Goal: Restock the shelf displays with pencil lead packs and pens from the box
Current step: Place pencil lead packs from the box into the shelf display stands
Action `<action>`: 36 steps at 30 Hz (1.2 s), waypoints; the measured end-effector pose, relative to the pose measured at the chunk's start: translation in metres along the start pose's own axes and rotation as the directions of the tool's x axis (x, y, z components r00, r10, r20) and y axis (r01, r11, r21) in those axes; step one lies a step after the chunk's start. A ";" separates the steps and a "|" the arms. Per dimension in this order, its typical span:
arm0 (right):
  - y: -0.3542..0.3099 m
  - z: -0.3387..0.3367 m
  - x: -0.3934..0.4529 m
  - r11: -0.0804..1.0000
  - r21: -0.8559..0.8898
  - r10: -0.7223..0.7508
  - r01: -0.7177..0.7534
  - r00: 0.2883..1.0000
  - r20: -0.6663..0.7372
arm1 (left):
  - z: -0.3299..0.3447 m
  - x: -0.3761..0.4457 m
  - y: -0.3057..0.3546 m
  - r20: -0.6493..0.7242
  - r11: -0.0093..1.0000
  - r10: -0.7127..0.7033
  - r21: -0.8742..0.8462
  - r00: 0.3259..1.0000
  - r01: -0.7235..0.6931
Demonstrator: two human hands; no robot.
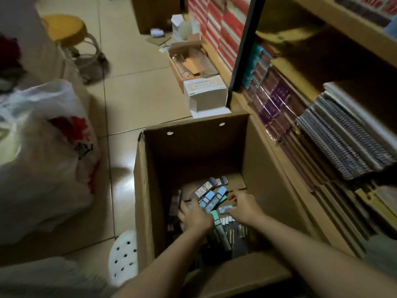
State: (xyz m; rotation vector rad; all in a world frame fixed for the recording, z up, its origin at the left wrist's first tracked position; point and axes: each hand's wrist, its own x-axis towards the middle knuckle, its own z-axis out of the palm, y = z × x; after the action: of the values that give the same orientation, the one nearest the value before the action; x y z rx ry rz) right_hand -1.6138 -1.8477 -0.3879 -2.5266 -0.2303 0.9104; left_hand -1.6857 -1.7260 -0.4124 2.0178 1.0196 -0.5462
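Tiled floor [137, 100], open box [193, 147]: both hands' grips curl on lead packs [209, 197], long axes pointing up-right from left hand [196, 216], right hand [243, 206].

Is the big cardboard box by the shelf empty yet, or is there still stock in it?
Not empty. The box still has small packs and pens across its bottom; both hands are down among them.

Pale tiled floor [137, 100] under an open cardboard box [193, 151], plastic bag [43, 151], stool [71, 39], white carton [207, 94].
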 end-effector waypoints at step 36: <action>0.030 0.003 0.040 0.919 0.380 0.157 -0.104 0.982 -0.110 | 0.012 0.061 -0.001 -0.298 0.831 -0.263 -0.553 0.918 0.058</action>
State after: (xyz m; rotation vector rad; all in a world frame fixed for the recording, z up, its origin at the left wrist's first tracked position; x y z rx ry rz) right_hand -1.5848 -1.8616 -0.4262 -2.2534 0.1469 0.7409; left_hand -1.6507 -1.7062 -0.4603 1.5544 1.3991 0.0533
